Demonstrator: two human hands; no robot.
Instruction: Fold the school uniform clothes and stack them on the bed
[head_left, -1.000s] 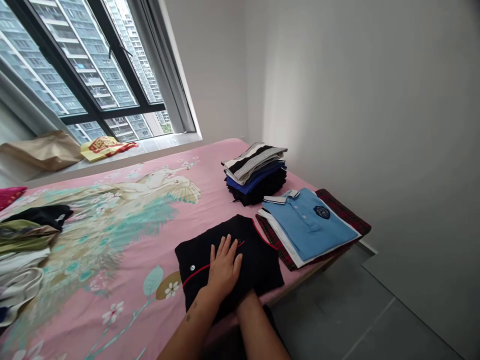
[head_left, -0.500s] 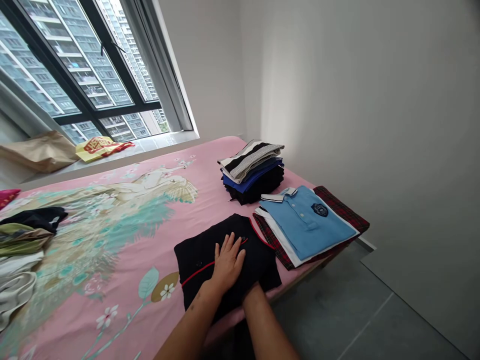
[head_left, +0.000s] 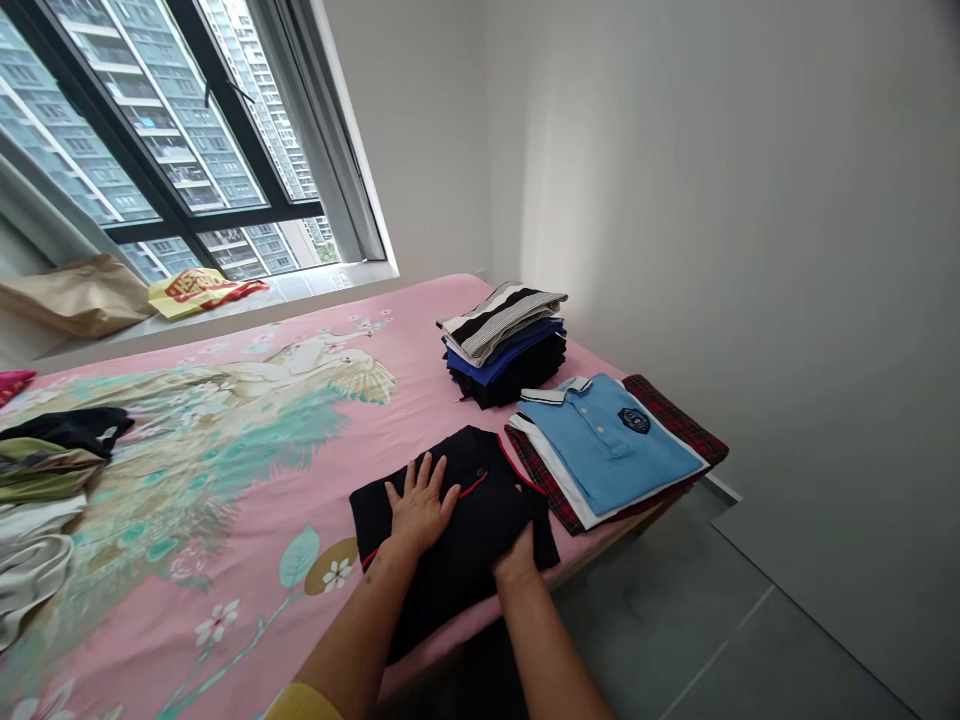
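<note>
A black garment with red piping lies partly folded at the near edge of the bed. My left hand rests flat on its upper left part, fingers spread. My right hand is tucked under a layer at the garment's right side. The cloth hides most of its fingers, so their grip does not show. Just right of the garment is a light blue polo shirt with a dark badge, folded on top of white and red plaid clothing.
Behind the garment stands a stack of folded clothes, striped on top. More clothes lie at the left of the pink bed sheet. A paper bag and a yellow bag sit on the windowsill.
My left hand has slid left across the garment. My right hand has shifted slightly right and up beneath the cloth, which now bulges there.
</note>
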